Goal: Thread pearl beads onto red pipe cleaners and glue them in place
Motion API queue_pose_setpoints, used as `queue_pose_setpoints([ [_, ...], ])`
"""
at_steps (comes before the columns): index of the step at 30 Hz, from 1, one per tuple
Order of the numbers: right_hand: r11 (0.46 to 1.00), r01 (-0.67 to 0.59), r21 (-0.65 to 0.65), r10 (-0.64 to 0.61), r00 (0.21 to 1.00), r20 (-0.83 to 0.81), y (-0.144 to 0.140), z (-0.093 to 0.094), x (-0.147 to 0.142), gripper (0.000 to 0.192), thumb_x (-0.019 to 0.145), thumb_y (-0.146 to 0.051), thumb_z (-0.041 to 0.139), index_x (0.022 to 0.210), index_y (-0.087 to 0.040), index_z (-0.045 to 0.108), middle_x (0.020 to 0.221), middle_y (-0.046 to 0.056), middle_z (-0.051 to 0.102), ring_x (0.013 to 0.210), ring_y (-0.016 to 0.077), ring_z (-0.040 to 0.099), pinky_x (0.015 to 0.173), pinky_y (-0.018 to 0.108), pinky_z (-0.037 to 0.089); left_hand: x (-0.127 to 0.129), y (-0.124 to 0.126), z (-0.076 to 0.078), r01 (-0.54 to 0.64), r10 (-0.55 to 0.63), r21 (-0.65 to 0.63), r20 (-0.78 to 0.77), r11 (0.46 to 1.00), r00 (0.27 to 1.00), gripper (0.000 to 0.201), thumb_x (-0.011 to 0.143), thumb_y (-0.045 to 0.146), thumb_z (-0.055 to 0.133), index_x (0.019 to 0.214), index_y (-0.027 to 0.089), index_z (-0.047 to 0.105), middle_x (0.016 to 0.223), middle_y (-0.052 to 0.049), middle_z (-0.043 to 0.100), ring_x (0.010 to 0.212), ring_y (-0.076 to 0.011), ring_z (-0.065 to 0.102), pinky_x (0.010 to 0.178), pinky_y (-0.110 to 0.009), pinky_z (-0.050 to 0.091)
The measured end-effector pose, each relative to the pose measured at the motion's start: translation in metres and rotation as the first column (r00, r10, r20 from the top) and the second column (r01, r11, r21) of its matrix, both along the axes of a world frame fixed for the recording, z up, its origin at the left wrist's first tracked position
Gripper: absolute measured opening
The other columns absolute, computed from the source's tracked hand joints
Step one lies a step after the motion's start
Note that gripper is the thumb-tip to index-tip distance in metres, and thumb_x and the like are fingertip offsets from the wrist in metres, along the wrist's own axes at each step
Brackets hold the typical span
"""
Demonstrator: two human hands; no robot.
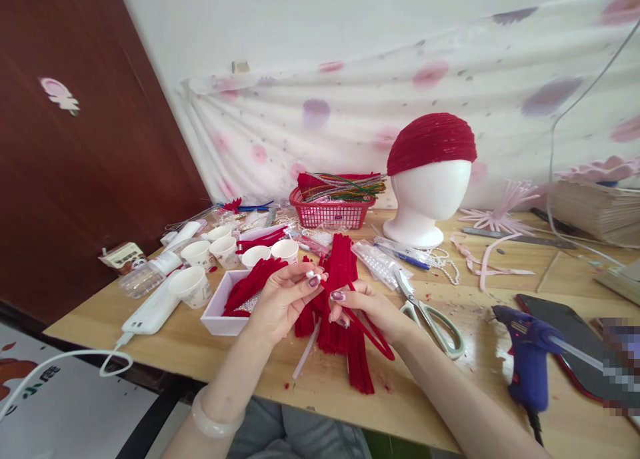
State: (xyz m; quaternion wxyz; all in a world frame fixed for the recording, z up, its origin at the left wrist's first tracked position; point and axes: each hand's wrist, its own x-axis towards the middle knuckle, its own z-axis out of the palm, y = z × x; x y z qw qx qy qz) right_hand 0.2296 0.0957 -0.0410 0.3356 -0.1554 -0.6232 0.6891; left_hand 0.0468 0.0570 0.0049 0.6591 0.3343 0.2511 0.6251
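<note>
Both hands meet in front of me over the table. My left hand (285,295) is closed in a pinch, thumb against forefinger, on the end of a red pipe cleaner (376,339). My right hand (373,307) grips the same pipe cleaner close by, and its bent length loops down below the right fingers. Beneath the hands lies a thick bundle of red pipe cleaners (341,255), partly hidden by them. A white box (220,322) with more red fuzzy pieces and beads stands left of my left hand. Scissors (434,315) lie near my right wrist.
A white foam head (427,202) wears a red wrapped cap (434,142). Behind stands a red basket (330,215) of coloured stems. Paper cups (190,287) cluster at left. At right are a blue glue gun (527,359), a dark phone (560,332) and pink strips (484,265).
</note>
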Motion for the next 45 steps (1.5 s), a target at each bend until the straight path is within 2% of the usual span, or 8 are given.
queue_pose_setpoints([
  [8, 1.000, -0.003, 0.006, 0.003, 0.999, 0.047, -0.002, 0.005, 0.001, 0.029, 0.101, -0.039, 0.064, 0.087, -0.015, 0.068, 0.071, -0.004, 0.066, 0.056, 0.0110, 0.062, 0.057, 0.027, 0.055, -0.004, -0.003, 0.003, 0.006, -0.005, 0.016, -0.056, 1.000, 0.998, 0.030, 0.048, 0.014, 0.102, 0.071, 0.019, 0.083, 0.075, -0.002, 0.083, 0.072, -0.0118, 0.079, 0.071, -0.015, 0.062],
  [15, 1.000, -0.017, 0.009, 0.017, 0.998, 0.056, -0.004, 0.012, 0.000, 0.033, 0.101, -0.042, 0.064, 0.081, -0.015, 0.067, 0.069, -0.004, 0.065, 0.057, 0.0116, 0.062, 0.059, 0.028, 0.055, -0.007, -0.003, 0.006, 0.011, -0.006, 0.039, -0.115, 0.999, 0.993, 0.030, 0.048, 0.015, 0.101, 0.071, 0.020, 0.084, 0.075, -0.001, 0.083, 0.070, -0.0114, 0.078, 0.070, -0.015, 0.061],
  [21, 1.000, -0.020, 0.015, 0.018, 0.997, 0.070, -0.006, 0.017, 0.000, 0.035, 0.100, -0.043, 0.064, 0.079, -0.015, 0.068, 0.068, -0.004, 0.066, 0.056, 0.0117, 0.061, 0.061, 0.028, 0.054, -0.011, -0.002, 0.005, 0.018, -0.003, 0.077, -0.190, 0.997, 0.982, 0.027, 0.052, 0.018, 0.100, 0.072, 0.023, 0.084, 0.075, -0.001, 0.082, 0.072, -0.0129, 0.077, 0.072, -0.020, 0.061],
  [30, 0.998, -0.062, 0.024, 0.061, 0.997, 0.050, -0.004, 0.012, 0.001, 0.035, 0.101, -0.043, 0.063, 0.080, -0.016, 0.068, 0.065, -0.005, 0.063, 0.057, 0.0122, 0.062, 0.062, 0.029, 0.054, -0.020, 0.000, 0.010, 0.036, 0.026, 0.139, -0.419, 0.990, 0.907, 0.024, 0.052, 0.013, 0.099, 0.070, 0.017, 0.083, 0.072, -0.003, 0.079, 0.069, -0.0138, 0.073, 0.068, -0.020, 0.059],
  [37, 0.994, -0.102, 0.032, 0.101, 0.994, 0.035, -0.001, 0.010, -0.001, 0.033, 0.101, -0.042, 0.064, 0.082, -0.015, 0.068, 0.066, -0.005, 0.063, 0.055, 0.0115, 0.061, 0.059, 0.028, 0.054, -0.021, 0.001, 0.008, 0.054, 0.023, 0.150, -0.468, 0.987, 0.883, 0.021, 0.055, 0.016, 0.098, 0.069, 0.018, 0.083, 0.076, -0.005, 0.081, 0.069, -0.0138, 0.073, 0.069, -0.021, 0.059],
  [39, 0.996, -0.089, 0.011, 0.088, 0.996, 0.028, -0.002, 0.012, -0.003, 0.036, 0.099, -0.046, 0.066, 0.080, -0.015, 0.068, 0.061, -0.006, 0.061, 0.051, 0.0103, 0.057, 0.055, 0.026, 0.050, -0.022, 0.001, 0.008, 0.044, 0.028, 0.142, -0.467, 0.989, 0.884, 0.021, 0.054, 0.017, 0.098, 0.069, 0.018, 0.083, 0.076, -0.005, 0.082, 0.069, -0.0147, 0.073, 0.069, -0.023, 0.060],
  [41, 0.998, -0.066, -0.024, 0.067, 0.998, 0.022, -0.004, 0.016, -0.004, 0.038, 0.095, -0.051, 0.068, 0.082, -0.015, 0.070, 0.054, -0.008, 0.057, 0.044, 0.0079, 0.049, 0.048, 0.022, 0.040, -0.023, 0.002, 0.009, 0.027, 0.035, 0.129, -0.455, 0.991, 0.890, 0.023, 0.055, 0.020, 0.099, 0.072, 0.018, 0.083, 0.075, -0.006, 0.081, 0.071, -0.0162, 0.074, 0.070, -0.024, 0.060],
  [45, 0.995, -0.064, -0.078, 0.067, 0.997, 0.041, -0.008, 0.023, -0.004, 0.039, 0.093, -0.052, 0.070, 0.105, -0.014, 0.068, 0.044, -0.012, 0.051, 0.035, 0.0059, 0.034, 0.038, 0.021, 0.022, -0.028, 0.004, 0.008, -0.005, 0.044, 0.096, -0.405, 0.995, 0.913, 0.028, 0.061, 0.030, 0.098, 0.083, 0.019, 0.085, 0.076, -0.006, 0.081, 0.074, -0.0164, 0.075, 0.074, -0.024, 0.060],
])
